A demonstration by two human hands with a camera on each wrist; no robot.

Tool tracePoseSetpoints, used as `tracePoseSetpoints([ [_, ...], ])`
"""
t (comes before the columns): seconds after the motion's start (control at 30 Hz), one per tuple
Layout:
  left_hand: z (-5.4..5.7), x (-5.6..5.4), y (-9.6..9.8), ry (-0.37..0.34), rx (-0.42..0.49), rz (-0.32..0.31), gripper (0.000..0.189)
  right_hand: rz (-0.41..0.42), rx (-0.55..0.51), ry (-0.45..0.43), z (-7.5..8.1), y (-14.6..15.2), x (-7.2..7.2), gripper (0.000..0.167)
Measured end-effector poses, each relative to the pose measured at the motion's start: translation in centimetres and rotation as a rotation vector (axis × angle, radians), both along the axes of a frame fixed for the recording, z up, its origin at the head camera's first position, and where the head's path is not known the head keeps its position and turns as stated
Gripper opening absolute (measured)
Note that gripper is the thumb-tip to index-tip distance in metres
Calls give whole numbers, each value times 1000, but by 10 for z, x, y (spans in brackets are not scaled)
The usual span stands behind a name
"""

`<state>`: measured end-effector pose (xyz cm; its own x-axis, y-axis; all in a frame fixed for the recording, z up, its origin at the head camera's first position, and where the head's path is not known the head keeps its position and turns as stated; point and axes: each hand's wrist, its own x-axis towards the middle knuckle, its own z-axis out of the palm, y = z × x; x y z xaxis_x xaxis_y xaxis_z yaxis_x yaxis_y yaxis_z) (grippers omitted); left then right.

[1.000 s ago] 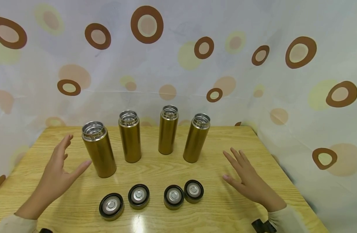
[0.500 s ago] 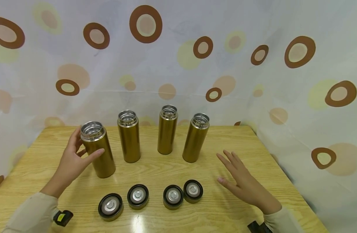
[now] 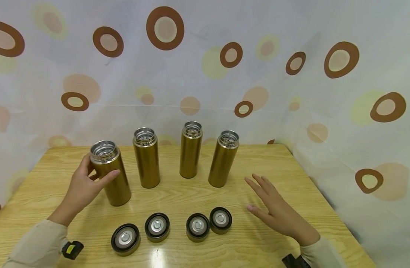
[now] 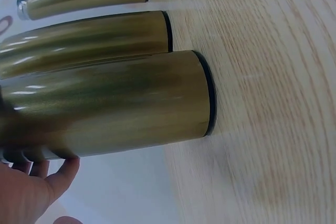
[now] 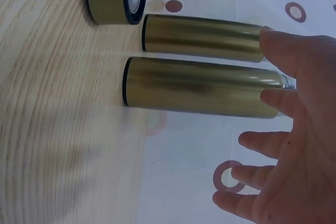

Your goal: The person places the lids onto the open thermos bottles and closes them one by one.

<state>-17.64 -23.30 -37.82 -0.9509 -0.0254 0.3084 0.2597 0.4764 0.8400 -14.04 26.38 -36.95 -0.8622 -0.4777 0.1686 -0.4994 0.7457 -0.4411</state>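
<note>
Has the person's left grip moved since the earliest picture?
Yes. In the head view, the left grip has come rightward and slightly forward relative to the leftmost bottle, which stayed put: apart before, now wrapped round it.

A gap (narrow) parts the held bottle [image 3: 117, 188] and neighbouring bottle [image 3: 147, 163].

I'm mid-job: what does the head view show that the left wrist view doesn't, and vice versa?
Only the head view: the four lids, the right hand and the bottles' open mouths.

Only the left wrist view: the black band at the base of the leftmost bottle.

Both: the left hand on that bottle, the wooden table and the backdrop.
</note>
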Motion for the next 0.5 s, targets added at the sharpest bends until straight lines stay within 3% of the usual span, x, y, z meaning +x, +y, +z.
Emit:
tracePoseSetpoints([
  [0.5, 1, 0, -4, 0, -3, -29, 82, 50, -76, -66, 10, -29, 5, 74],
])
